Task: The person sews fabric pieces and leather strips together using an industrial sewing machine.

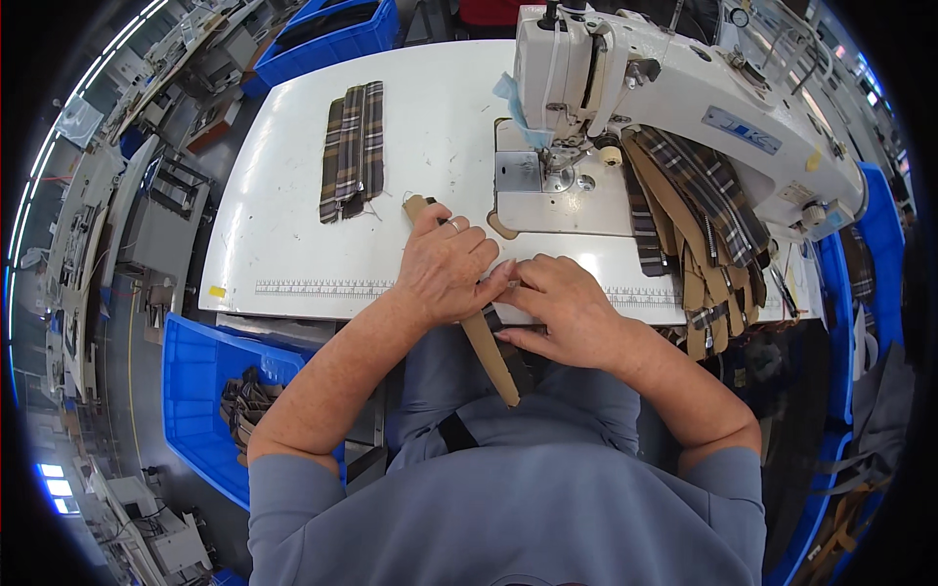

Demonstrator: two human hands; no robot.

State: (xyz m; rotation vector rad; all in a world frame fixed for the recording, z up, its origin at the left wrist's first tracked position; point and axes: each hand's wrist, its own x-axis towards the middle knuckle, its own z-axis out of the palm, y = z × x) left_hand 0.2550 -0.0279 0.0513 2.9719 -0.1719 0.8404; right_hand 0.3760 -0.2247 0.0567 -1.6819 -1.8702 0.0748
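A narrow tan fabric strip (487,356) with a dark side slants over the table's front edge, its lower end hanging above my lap. My left hand (445,264) is wrapped round its upper part, with a ring on one finger. My right hand (567,308) is closed at the strip's right side, fingertips meeting my left thumb; the exact pinch is partly hidden. Just beyond my hands stands a white sewing machine (674,59), its needle area (559,176) free of the strip. Plaid fabric pieces (352,151) lie flat on the white table (283,230) at the far left.
Several tan and plaid pieces (699,215) are heaped under the machine's arm, draping over the front edge. A blue bin (195,391) holding fabric stands at lower left, another blue bin (337,44) at the back. Blue bins (879,254) also line the right. A ruler scale (322,287) runs along the table's front.
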